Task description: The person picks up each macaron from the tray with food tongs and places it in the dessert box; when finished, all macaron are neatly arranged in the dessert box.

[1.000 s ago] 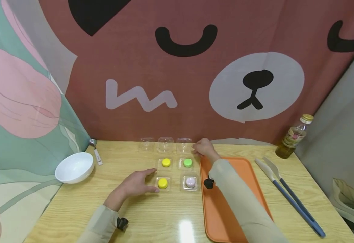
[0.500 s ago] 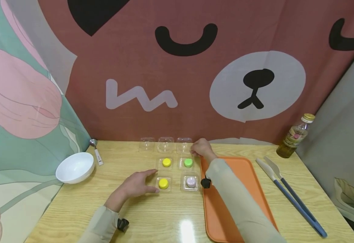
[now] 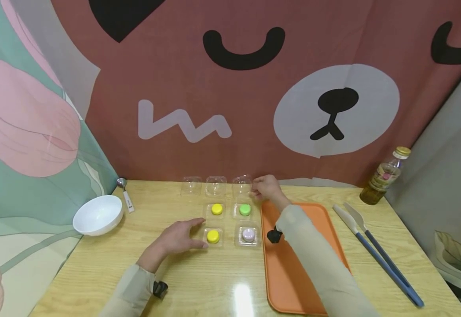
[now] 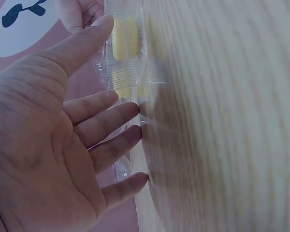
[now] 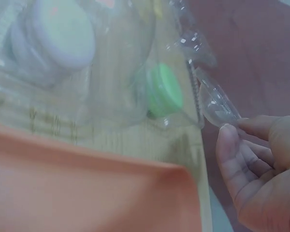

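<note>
My right hand (image 3: 269, 189) pinches the edge of a clear plastic lid (image 5: 217, 102) between thumb and index finger. That lid belongs to the box holding a green macaron (image 3: 245, 209). Nearer me, a pale purple macaron (image 3: 248, 235) sits in another clear box. My left hand (image 3: 177, 237) lies beside the box with the front yellow macaron (image 3: 213, 237), thumb and fingers spread. In the left wrist view its fingertips rest on or close to the table; whether it touches the box I cannot tell. Behind is another yellow macaron (image 3: 217, 209) in its box.
An orange tray (image 3: 294, 281) lies under my right forearm. Tongs (image 3: 386, 262) and an oil bottle (image 3: 380, 181) are to the right. A white bowl (image 3: 98, 215) and a measuring spoon (image 3: 126, 196) are at the left. More clear lids (image 3: 215, 186) stand along the back.
My right hand has shifted slightly, and the lid it pinches has tilted and moved a little to the right. My left hand has stayed beside the front yellow macaron.
</note>
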The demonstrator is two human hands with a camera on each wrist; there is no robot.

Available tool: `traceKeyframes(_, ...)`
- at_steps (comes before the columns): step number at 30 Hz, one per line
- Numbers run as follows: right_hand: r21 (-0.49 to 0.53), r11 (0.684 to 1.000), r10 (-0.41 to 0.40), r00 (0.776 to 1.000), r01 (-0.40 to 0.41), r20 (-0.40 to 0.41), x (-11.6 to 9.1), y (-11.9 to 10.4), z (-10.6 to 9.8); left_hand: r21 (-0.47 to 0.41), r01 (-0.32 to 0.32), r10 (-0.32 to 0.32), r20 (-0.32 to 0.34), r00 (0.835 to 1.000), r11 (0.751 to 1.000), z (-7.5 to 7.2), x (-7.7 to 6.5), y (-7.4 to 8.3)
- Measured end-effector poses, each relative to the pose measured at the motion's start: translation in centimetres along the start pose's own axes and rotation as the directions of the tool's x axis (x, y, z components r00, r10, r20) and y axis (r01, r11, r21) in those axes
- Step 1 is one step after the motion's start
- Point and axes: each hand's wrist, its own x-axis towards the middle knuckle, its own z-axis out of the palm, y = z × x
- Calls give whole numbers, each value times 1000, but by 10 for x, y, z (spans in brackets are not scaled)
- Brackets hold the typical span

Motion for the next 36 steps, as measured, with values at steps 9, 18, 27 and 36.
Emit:
traceKeyframes(9,60,998,-27,999,25,26,-14,-14,-4,-10,7,-7,9,1000,1000,-2,-1,3)
traceKeyframes(18,35,997,-72,997,71,24,-33,-21,-4,-16,0,0,10,1000,1000,-2,-1,3)
traceKeyframes(27,27,993,-115,993,114,36,-57,-21,0,-33,30,-30,22,999,999,0,-5,3)
traceKeyframes(36,47,986,-159,987,157,29,-69,-21,9,-23,17,-17,22,1000,1000,-1,-4,4)
